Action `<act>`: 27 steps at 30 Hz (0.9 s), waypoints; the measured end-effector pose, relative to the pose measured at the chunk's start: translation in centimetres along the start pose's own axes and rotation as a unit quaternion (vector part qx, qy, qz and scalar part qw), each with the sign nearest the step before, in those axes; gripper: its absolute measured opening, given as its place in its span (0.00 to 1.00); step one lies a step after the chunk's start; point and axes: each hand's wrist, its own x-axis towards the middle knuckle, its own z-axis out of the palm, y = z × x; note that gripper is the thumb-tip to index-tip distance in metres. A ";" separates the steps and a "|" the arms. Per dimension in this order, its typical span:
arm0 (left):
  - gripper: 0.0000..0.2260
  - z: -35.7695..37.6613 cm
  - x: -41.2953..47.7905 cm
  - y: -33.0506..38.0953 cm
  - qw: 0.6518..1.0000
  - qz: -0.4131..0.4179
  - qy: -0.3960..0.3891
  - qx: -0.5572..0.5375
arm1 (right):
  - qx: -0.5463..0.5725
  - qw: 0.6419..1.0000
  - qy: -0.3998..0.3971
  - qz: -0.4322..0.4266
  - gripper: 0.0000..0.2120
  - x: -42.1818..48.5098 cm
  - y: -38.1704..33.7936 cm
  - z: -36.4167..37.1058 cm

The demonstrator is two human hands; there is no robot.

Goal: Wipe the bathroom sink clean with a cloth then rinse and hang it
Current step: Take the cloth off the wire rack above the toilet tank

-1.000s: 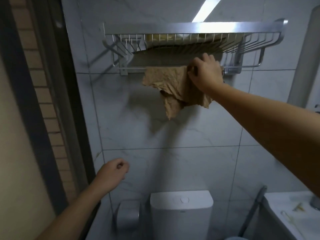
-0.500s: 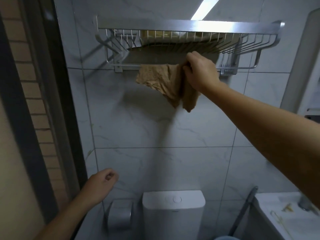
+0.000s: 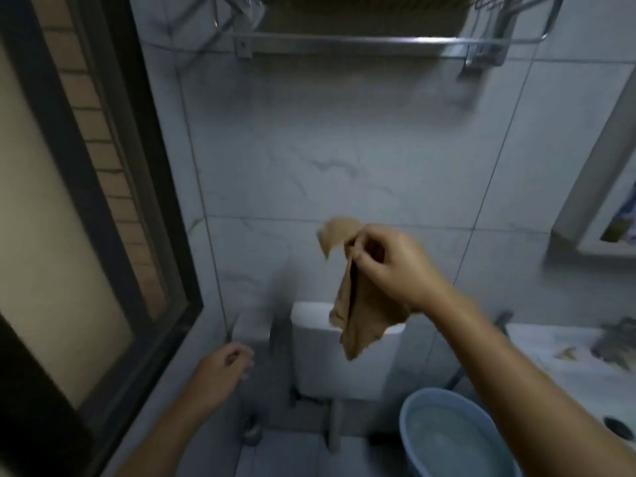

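My right hand [image 3: 389, 266] pinches a crumpled tan cloth [image 3: 358, 304], which dangles in mid-air in front of the white toilet cistern [image 3: 309, 356]. High above it, the metal rack with its rail [image 3: 344, 43] is bare of the cloth. The white sink [image 3: 564, 359] shows at the right edge, with its tap [image 3: 616, 342] blurred. My left hand [image 3: 220, 370] hangs low at the left with loosely curled fingers and holds nothing.
A blue bucket of water [image 3: 444, 438] stands on the floor below my right forearm. A dark-framed window [image 3: 103, 201] fills the left side. A mirror frame [image 3: 599, 187] is at the right, and a paper holder [image 3: 251, 328] sits beside the cistern.
My right hand has pulled the cloth off the rack rail and brought it down to cistern height. The view has tilted downward, so the bucket now shows. My left hand stays low.
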 end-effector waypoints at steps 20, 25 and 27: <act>0.14 10.3 -34.3 -23.0 0.917 -0.399 -0.016 0.022 | 0.115 0.838 -0.337 0.414 0.09 -51.5 7.1 17.0; 0.12 8.3 -37.0 -25.5 0.910 -0.401 -0.060 0.084 | 0.124 0.835 -0.304 0.442 0.08 -54.5 6.3 16.8; 0.11 8.2 -36.5 -26.6 0.909 -0.390 -0.099 0.110 | 0.137 0.826 -0.276 0.473 0.08 -55.6 5.3 16.3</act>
